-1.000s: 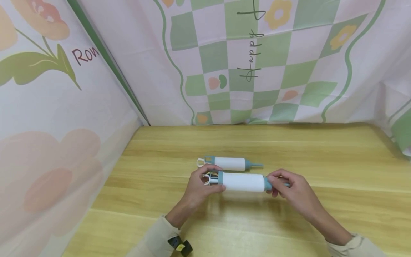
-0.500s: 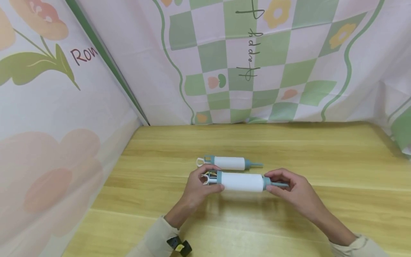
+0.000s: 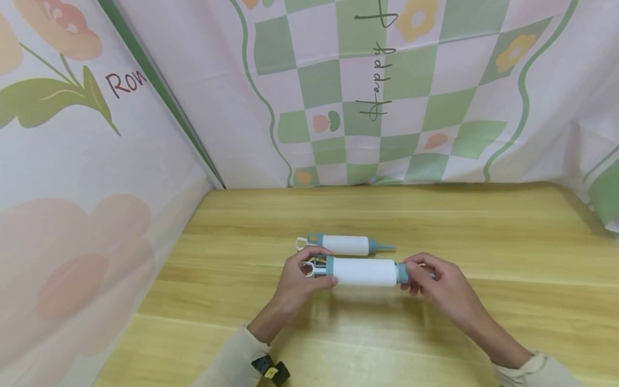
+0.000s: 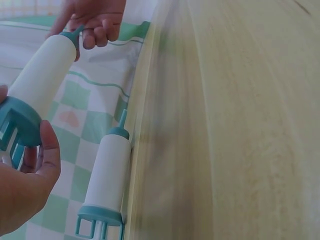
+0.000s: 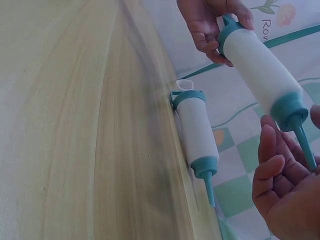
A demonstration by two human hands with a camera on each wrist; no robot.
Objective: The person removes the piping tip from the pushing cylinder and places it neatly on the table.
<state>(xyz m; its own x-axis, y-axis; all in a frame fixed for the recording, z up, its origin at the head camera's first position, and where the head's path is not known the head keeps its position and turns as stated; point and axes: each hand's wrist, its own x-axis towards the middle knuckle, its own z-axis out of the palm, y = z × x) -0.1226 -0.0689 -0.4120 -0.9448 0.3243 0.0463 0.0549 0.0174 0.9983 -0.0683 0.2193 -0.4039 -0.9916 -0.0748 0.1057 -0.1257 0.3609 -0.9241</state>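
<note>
A white syringe with teal ends (image 3: 365, 272) lies across the head view, held a little above the table. My left hand (image 3: 298, 282) grips its teal collar at the handle end, thumb in front and index finger behind. At the other end my right hand (image 3: 442, 282) pinches the teal nozzle cap (image 3: 402, 273), with its fingers over most of the thin nozzle. The right wrist view shows that nozzle (image 5: 303, 142) running down past the curled fingers. Behind the held syringe rests a second, similar syringe (image 3: 345, 245) on the table, untouched, its nozzle to the right.
The wooden tabletop (image 3: 242, 226) extends around both hands. A patterned curtain (image 3: 411, 123) hangs along the back edge, and a flowered cloth (image 3: 96, 172) closes off the left side. A dark wrist strap (image 3: 271, 370) sits on the left sleeve.
My right hand has loosened round the nozzle, turned, and pinched the cap again. The left hand keeps its grip almost in place. The second syringe stays where it was.
</note>
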